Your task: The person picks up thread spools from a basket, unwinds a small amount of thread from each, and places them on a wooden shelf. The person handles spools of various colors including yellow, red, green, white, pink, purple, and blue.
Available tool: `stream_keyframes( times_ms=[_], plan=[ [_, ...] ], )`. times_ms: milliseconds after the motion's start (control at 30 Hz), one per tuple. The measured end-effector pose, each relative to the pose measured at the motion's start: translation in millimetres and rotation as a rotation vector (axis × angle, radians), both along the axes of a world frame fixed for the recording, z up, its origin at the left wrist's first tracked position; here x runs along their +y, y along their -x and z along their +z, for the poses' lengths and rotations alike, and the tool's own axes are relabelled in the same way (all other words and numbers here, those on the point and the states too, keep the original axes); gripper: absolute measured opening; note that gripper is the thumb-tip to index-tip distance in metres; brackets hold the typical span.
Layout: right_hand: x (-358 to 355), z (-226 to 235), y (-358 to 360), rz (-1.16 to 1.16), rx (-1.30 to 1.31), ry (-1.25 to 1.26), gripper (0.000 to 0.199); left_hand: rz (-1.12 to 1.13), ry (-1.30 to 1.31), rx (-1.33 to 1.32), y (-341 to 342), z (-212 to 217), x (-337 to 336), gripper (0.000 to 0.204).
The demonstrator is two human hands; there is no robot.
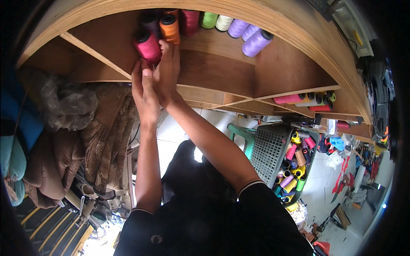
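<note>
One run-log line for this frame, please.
left hand: touching pink spool | right hand: on pink spool, by orange spool | place: wooden shelf

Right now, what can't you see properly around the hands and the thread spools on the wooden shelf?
Head view:
- Pink thread spool: its lower side is hidden behind both hands.
- Right hand: its fingers cover part of the orange thread spool.
- Left hand: grip unclear, palm faces away.
- Dark spool behind: in shadow, colour uncertain.
- Grey plastic crate: its spools are too small to count.

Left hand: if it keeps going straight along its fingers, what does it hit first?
Most likely the pink thread spool on the wooden shelf: the left hand points up at it, fingertips at its base. Contact unclear.
</note>
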State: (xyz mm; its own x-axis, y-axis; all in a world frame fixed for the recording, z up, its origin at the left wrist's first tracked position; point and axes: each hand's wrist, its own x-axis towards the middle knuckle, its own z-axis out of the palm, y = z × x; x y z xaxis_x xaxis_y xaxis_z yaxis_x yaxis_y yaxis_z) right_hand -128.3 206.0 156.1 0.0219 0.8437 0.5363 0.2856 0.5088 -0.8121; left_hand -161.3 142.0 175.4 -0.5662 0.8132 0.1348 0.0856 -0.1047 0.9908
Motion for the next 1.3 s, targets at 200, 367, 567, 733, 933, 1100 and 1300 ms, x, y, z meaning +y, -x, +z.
stream_keyframes(
  times_ms=[200,367,567,733,933,1100,1300],
  plan=[
    [0,5,-4,-0.025,-0.049,0.028,0.052,-0.009,0.007,0.048,2,-1,5,0.065],
    [1,-1,-2,-0.025,-0.041,0.05,0.048,-0.022,0.049,0.017,-1,2,7,0.064],
    [4,-6,-4,-0.034,-0.005,0.043,0.048,-0.001,0.097,0.012,-5,7,8,0.063],
    [1,1,-4,-0.001,-0.081,0.09,0.048,-0.002,0.078,0.023,-1,9,11,0.054],
    [3,-7,-1,-0.002,0.043,0.017,0.044,0.002,0.057,-0.014,-3,9,10,0.049],
    [-44,17,-58,0.038,0.165,0.061,0.037,0.118,-0.007,-0.056,-26,12,-16,0.045],
    [-154,15,-184,0.222,-0.2,0.025,0.07,-0.947,-0.167,-1.661,-113,-41,-80,0.078]
  ],
)
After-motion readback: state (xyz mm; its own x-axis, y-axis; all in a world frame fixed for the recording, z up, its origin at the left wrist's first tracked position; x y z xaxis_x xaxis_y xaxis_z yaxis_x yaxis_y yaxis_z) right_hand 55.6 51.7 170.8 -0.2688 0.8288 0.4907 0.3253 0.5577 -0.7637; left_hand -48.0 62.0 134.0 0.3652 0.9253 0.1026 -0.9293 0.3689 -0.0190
